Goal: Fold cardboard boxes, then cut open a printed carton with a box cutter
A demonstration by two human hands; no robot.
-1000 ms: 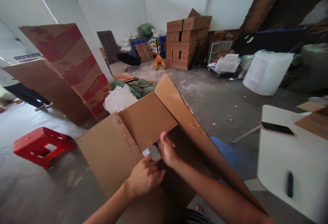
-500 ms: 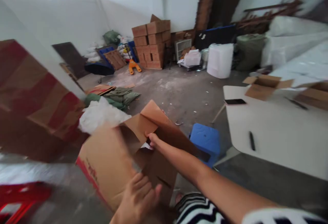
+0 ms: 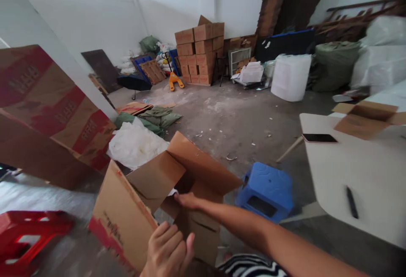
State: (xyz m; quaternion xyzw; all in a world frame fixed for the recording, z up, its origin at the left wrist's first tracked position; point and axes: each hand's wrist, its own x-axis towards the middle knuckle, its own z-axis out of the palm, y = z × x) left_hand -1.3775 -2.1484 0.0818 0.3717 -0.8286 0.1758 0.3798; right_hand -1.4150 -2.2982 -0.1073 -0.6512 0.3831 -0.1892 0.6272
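A large open cardboard box [image 3: 119,222] stands tilted in front of me, its flaps spread and a red print along its lower side. My left hand [image 3: 168,247] is closed on the edge of its near left flap, thumb pointing up. Reaching into the opening, my right hand [image 3: 187,201] has its fingers drawn together, partly hidden. A small white scrap [image 3: 173,192] shows at those fingertips; whether it is held is unclear. Most of the box's inside is in shadow or behind my arm.
A blue stool [image 3: 268,188] stands right of the box, beside a white table [image 3: 330,175] bearing a phone [image 3: 319,138], a black pen-like object [image 3: 352,202] and a small open carton [image 3: 361,122]. Left are a red stool [image 3: 34,237], printed cartons [image 3: 63,112] and white plastic sheeting [image 3: 136,143].
My right hand has moved lower and deeper into the box. My left hand stays at the flap edge. The view has swung left, so surroundings sit further right.
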